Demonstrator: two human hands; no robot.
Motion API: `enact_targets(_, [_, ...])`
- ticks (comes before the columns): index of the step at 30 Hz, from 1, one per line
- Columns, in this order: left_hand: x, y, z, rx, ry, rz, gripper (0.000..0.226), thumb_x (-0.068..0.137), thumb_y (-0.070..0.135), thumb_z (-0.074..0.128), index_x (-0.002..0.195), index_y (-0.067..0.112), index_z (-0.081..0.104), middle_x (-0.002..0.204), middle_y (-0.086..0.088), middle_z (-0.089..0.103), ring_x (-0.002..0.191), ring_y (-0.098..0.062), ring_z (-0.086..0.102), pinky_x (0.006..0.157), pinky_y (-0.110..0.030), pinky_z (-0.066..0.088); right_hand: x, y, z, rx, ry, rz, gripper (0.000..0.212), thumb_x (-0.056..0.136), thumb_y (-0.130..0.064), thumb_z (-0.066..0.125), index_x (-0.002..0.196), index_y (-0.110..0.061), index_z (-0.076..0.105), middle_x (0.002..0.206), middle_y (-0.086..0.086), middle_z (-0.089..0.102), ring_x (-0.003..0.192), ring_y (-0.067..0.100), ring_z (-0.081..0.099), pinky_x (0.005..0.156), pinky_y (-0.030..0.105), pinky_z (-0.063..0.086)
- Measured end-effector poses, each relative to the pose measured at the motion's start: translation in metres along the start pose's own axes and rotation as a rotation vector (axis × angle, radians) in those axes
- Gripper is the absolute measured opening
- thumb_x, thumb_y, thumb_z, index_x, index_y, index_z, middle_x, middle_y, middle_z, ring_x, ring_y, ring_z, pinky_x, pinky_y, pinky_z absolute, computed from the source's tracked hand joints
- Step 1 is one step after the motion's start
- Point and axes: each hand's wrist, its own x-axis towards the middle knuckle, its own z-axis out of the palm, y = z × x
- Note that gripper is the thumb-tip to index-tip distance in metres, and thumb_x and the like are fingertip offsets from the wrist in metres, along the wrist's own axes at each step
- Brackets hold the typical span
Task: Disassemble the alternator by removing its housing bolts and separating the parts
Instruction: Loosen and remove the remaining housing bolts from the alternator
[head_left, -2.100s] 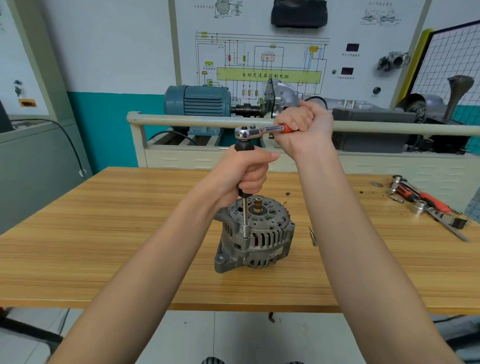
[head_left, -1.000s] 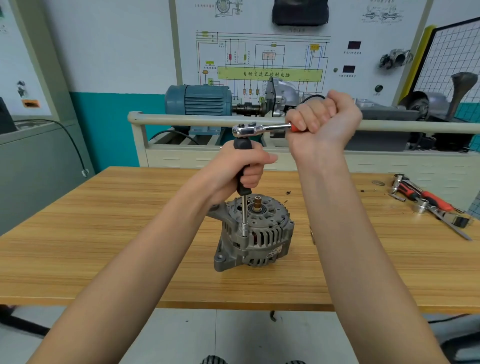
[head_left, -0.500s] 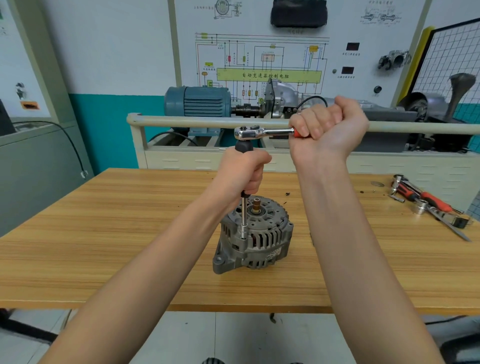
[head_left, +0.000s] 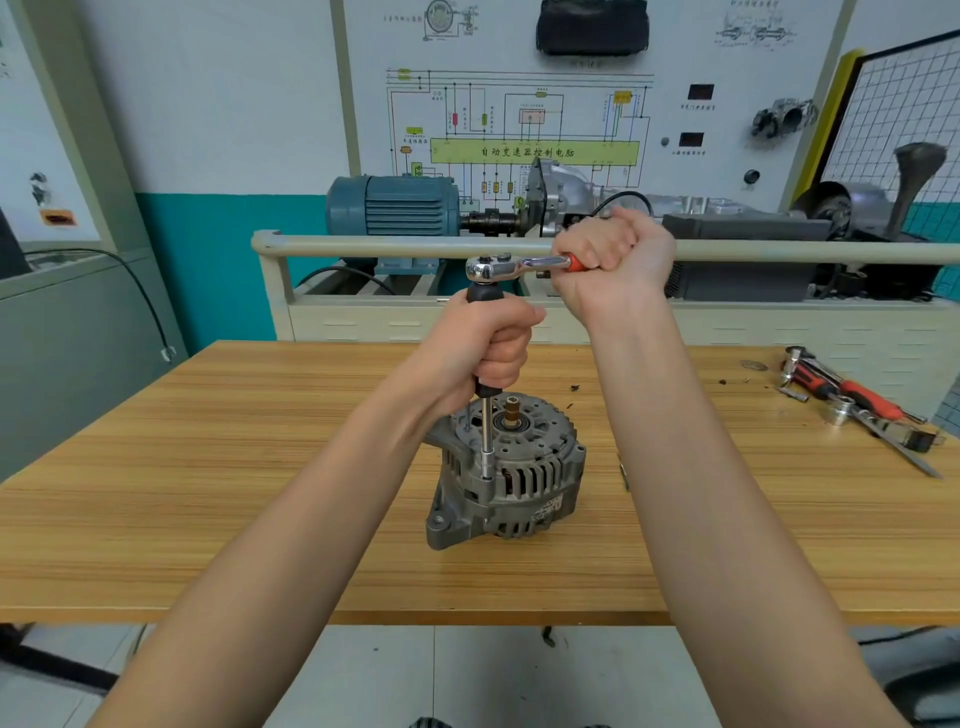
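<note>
Swung back toward the person over the last two seconds, the ratchet (head_left: 511, 267) now has its handle pointing right, in much the same line as at the start of that span, after an outward stroke a second ago; the alternator (head_left: 506, 478) has barely shifted on the wooden bench (head_left: 208, 493).

Head view: the right hand (head_left: 613, 260) is clenched around the ratchet's orange grip, while the left hand (head_left: 488, 348) wraps the black handle of the long extension (head_left: 487, 441), holding it upright. Its socket sits on a housing bolt at the alternator's near rim. The alternator stands upright at the bench's middle, shaft end up, both housing halves closed together.

Judged from this, disassembly is at an early stage: a bolt is being loosened, no parts are separated, and how many bolts are already out cannot be told. Spare tools (head_left: 852, 405) lie well apart at the right.
</note>
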Motion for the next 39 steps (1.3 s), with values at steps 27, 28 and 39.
enact_targets(27, [-0.001, -0.008, 0.008, 0.125, 0.263, 0.039, 0.045, 0.086, -0.001, 0.058, 0.053, 0.019, 0.037, 0.041, 0.007, 0.03, 0.034, -0.009, 0.023, 0.037, -0.017, 0.021, -0.03, 0.001, 0.002, -0.148, -0.096, -0.305, 0.053, 0.091, -0.009, 0.038, 0.04, -0.021, 0.03, 0.037, -0.008, 0.019, 0.031, 0.009, 0.014, 0.034, 0.018, 0.018])
enact_targets(28, [-0.002, -0.006, 0.005, 0.113, 0.199, 0.043, 0.046, 0.086, 0.0, 0.061, 0.05, 0.019, 0.039, 0.041, 0.006, 0.032, 0.035, -0.01, 0.025, 0.038, -0.019, 0.024, -0.025, -0.001, 0.004, -0.152, -0.075, -0.272, 0.053, 0.091, -0.009, 0.038, 0.04, -0.02, 0.03, 0.037, -0.008, 0.019, 0.03, 0.009, 0.014, 0.034, 0.018, 0.017])
enact_targets(39, [-0.002, -0.009, 0.006, 0.064, 0.147, 0.007, 0.057, 0.091, 0.001, 0.052, 0.043, 0.024, 0.031, 0.037, 0.006, 0.024, 0.03, -0.009, 0.018, 0.038, -0.015, 0.018, -0.01, 0.0, -0.002, -0.03, -0.029, -0.092, 0.054, 0.092, -0.009, 0.04, 0.041, -0.019, 0.028, 0.034, -0.008, 0.02, 0.026, 0.009, 0.016, 0.031, 0.016, 0.017])
